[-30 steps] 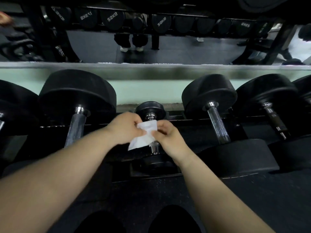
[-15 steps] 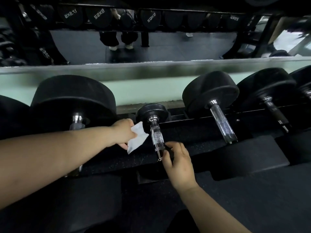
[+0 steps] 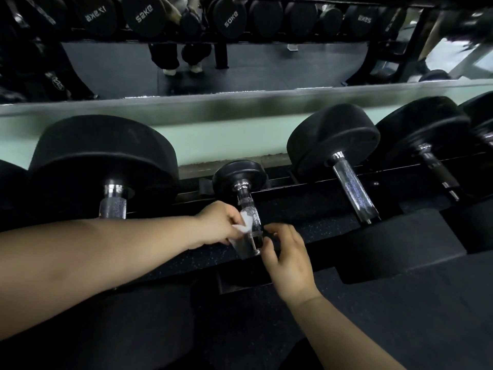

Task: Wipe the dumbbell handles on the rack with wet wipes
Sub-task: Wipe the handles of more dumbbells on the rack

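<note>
A small black dumbbell (image 3: pixel 240 175) lies on the rack (image 3: pixel 306 209) in the middle, its knurled chrome handle (image 3: pixel 249 209) pointing toward me. My left hand (image 3: pixel 218 222) pinches a white wet wipe (image 3: pixel 246 223) and holds it against the left side of that handle. My right hand (image 3: pixel 286 257) sits at the handle's near end, fingers curled round it from the right. The near head of the small dumbbell is hidden in the dark below the hands.
Larger black dumbbells flank the small one: one at the left (image 3: pixel 106 161), one at the right (image 3: pixel 336 137) with a long chrome handle (image 3: pixel 353 188), another further right (image 3: pixel 424 129). A mirror (image 3: pixel 240 65) behind the rack reflects more dumbbells and legs.
My left hand has brought the wipe rightward onto the handle. My right hand has let go of the wipe and dropped to the handle's near end.
</note>
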